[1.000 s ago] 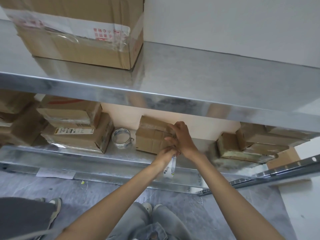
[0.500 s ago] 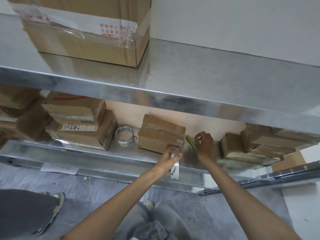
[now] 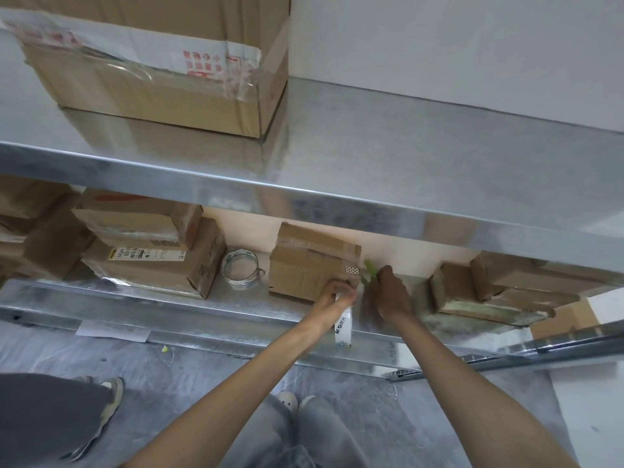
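Observation:
A small cardboard box (image 3: 309, 265) sits on the lower metal shelf (image 3: 236, 300), with a white dotted patch at its right corner. My left hand (image 3: 336, 293) pinches a white printed strip of tape or backing paper (image 3: 343, 327) that hangs down from the box's lower right corner. My right hand (image 3: 391, 293) is just right of the box and grips a green tool (image 3: 368, 269), whose tip points up beside the box corner.
A tape roll (image 3: 239, 268) lies left of the small box, next to stacked cartons (image 3: 152, 255). More boxes (image 3: 489, 288) fill the shelf's right end. A large taped carton (image 3: 158, 65) stands on the upper shelf (image 3: 371, 163). Another person's leg and shoe (image 3: 101, 417) are on the floor at left.
My right hand left the box front, moved right and picked up the green tool, now brought back beside the box corner. My left hand keeps holding the white strip.

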### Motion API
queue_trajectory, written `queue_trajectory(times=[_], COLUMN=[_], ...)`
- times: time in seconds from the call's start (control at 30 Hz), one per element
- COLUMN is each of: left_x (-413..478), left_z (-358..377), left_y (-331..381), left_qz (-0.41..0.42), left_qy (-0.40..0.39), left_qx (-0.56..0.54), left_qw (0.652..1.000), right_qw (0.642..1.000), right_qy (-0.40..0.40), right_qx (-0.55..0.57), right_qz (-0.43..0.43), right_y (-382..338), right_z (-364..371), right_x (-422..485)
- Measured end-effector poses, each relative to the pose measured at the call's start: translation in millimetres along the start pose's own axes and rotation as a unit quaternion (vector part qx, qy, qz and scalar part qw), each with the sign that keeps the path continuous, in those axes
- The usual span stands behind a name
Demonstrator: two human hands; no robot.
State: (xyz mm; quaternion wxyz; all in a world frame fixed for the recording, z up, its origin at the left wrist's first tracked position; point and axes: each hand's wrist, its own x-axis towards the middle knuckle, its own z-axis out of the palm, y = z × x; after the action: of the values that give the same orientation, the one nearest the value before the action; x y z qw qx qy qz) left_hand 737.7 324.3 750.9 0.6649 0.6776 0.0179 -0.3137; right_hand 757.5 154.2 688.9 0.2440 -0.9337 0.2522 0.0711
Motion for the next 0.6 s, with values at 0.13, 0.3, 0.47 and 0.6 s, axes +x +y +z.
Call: queue_trajectory(times=[0.13, 0.3, 0.47, 0.6], left_x=[1.7, -5.2, -16.6, -19.9], left_z=[-1.1, -5.1, -3.1, -2.0], left_y=[-3.9, -10.7, -18.3, -24.3], left_qz=[-0.034, -0.056, -0.059, -0.066], left_qy=[0.005, -0.001, 0.003, 0.018], left_qx=[0.013, -0.006, -0.042, -0.044], left_qw=[0.999, 0.998, 0.997, 0.997], right_qw=[0.959, 0.837, 0.774, 0.774], right_qy=[0.016, -0.029, -0.058, -0.074], right_qx=[0.278, 0.545, 0.631, 0.628], right_qz=[0.053, 0.032, 0.011, -0.033], right_y=[-10.6, -25.4, -34.5, -40.4], right_z=[-14.2, -48.8, -75.7, -83.3], right_x=[-11.2, -45.5, -58.2, -61.3])
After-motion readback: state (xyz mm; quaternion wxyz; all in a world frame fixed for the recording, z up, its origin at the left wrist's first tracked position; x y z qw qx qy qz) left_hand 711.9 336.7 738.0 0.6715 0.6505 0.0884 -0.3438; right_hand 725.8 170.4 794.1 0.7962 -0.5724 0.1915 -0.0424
